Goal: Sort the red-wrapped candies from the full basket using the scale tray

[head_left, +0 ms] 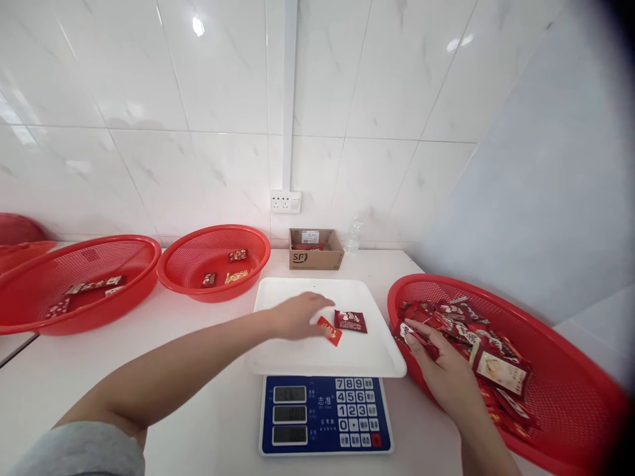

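A digital scale (325, 413) with a white weighing tray (317, 360) stands in front of me. My left hand (295, 316) reaches over the tray, fingers curled on a small red packet (329, 330). A darker red packet (350, 320) lies on the tray just right of it. My right hand (441, 367) rests inside the red basket (570, 403) at the right, fingers closed on a red packet (414, 336) from the heap there.
Two more red mesh baskets (214, 261) (74, 281) with a few packets stand at the back left. A small cardboard box (315, 249) and a clear bottle (352, 235) sit by the tiled wall, under a socket (285, 201).
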{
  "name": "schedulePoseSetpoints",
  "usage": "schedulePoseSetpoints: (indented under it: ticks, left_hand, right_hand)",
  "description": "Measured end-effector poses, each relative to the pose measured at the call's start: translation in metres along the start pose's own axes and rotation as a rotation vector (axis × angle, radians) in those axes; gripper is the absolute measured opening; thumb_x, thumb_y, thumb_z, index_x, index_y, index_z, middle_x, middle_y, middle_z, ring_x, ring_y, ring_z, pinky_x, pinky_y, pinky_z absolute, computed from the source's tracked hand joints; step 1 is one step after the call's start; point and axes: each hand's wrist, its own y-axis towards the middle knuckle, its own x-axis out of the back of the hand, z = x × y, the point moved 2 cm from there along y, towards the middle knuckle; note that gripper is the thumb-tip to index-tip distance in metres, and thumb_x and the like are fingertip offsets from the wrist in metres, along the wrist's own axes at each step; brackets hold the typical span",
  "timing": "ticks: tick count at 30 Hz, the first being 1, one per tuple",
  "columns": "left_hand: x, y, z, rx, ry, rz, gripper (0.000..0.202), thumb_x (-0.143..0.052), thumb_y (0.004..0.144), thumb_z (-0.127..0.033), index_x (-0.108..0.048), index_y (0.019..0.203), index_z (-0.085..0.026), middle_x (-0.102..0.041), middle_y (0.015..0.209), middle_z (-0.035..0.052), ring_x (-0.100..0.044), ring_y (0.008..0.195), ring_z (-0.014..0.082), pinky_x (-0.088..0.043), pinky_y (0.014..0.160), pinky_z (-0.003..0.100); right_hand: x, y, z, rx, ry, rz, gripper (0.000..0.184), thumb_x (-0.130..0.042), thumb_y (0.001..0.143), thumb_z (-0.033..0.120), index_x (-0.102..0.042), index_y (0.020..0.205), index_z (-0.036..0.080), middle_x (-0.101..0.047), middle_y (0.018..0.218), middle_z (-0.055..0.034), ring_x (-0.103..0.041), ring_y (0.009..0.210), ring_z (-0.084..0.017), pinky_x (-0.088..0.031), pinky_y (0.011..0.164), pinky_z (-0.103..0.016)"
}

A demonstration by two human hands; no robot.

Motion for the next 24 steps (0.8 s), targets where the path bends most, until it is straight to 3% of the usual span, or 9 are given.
schedulePoseSetpoints:
  ticks: [3,6,9,14,16,18,21,24]
  left_hand:
    - [-0.017,0.001,-0.024,-0.067,-0.037,0.064,0.036,-0.058,0.08,-0.033,-0.056,0.115,-0.024,-0.063,0.111,0.0049,-0.057,0.106,0.0208,-0.046,0.084,0.029]
    - [-0.021,0.0,-0.019,-0.04,-0.039,0.039,0.024,-0.054,0.081,-0.023,-0.06,0.105,-0.024,-0.061,0.104,0.0032,-0.062,0.089,0.017,-0.047,0.076,0.026]
    - [-0.008,-0.004,0.009,0.064,-0.005,-0.067,0.02,-0.048,0.084,-0.018,-0.061,0.099,-0.024,-0.058,0.105,0.0026,-0.062,0.083,0.0136,-0.047,0.076,0.024]
    - [0.04,-0.025,0.086,0.406,0.13,-0.329,0.032,-0.03,0.089,-0.011,-0.058,0.103,-0.016,-0.051,0.112,0.0132,-0.058,0.093,0.0212,-0.046,0.078,0.035]
    - [0.054,-0.033,0.111,0.497,0.172,-0.375,0.027,-0.036,0.09,-0.016,-0.056,0.106,-0.014,-0.052,0.113,0.0134,-0.057,0.097,0.023,-0.046,0.08,0.039]
    - [0.058,-0.034,0.121,0.508,0.196,-0.379,0.024,-0.043,0.089,-0.021,-0.055,0.109,-0.014,-0.054,0.115,0.013,-0.054,0.103,0.0248,-0.044,0.085,0.044]
    - [0.042,-0.022,0.1,0.346,0.196,-0.313,0.028,-0.043,0.088,-0.018,-0.057,0.111,-0.015,-0.052,0.126,0.0151,-0.048,0.117,0.0273,-0.037,0.098,0.048]
    - [0.013,-0.001,0.046,0.047,0.159,-0.176,0.037,-0.045,0.086,-0.017,-0.053,0.122,-0.021,-0.047,0.138,0.0098,-0.04,0.128,0.0218,-0.034,0.104,0.039]
  right_hand:
    - [0.001,0.0,0.0,0.012,0.005,-0.002,0.046,-0.048,0.079,0.054,-0.064,0.11,0.024,-0.067,0.114,-0.0061,-0.062,0.104,-0.027,-0.05,0.087,-0.039]
    - [0.001,0.001,-0.002,0.013,0.001,0.001,0.046,-0.047,0.079,0.055,-0.064,0.11,0.024,-0.066,0.115,-0.0061,-0.062,0.104,-0.027,-0.051,0.086,-0.038]
    - [0.0,0.002,-0.003,0.006,-0.013,0.005,0.047,-0.047,0.079,0.056,-0.064,0.11,0.025,-0.067,0.114,-0.0056,-0.063,0.102,-0.027,-0.052,0.083,-0.037]
    - [-0.001,0.002,-0.003,0.012,-0.028,0.001,0.046,-0.048,0.078,0.056,-0.065,0.109,0.027,-0.069,0.111,-0.0051,-0.065,0.095,-0.027,-0.054,0.078,-0.037]
    - [-0.001,0.003,-0.004,-0.002,-0.036,0.011,0.047,-0.047,0.078,0.057,-0.064,0.11,0.027,-0.068,0.112,-0.0047,-0.064,0.098,-0.027,-0.053,0.08,-0.039]
    - [-0.001,0.003,-0.005,-0.011,-0.038,0.014,0.048,-0.046,0.078,0.057,-0.064,0.11,0.027,-0.067,0.114,-0.0046,-0.063,0.1,-0.028,-0.052,0.082,-0.04]
    - [-0.001,0.003,-0.005,-0.006,-0.029,0.009,0.047,-0.046,0.078,0.057,-0.064,0.11,0.027,-0.067,0.114,-0.0049,-0.063,0.1,-0.028,-0.052,0.081,-0.039]
    - [-0.001,0.002,-0.004,-0.015,-0.022,0.016,0.048,-0.046,0.078,0.057,-0.063,0.111,0.027,-0.066,0.116,-0.0049,-0.063,0.102,-0.028,-0.052,0.082,-0.039]
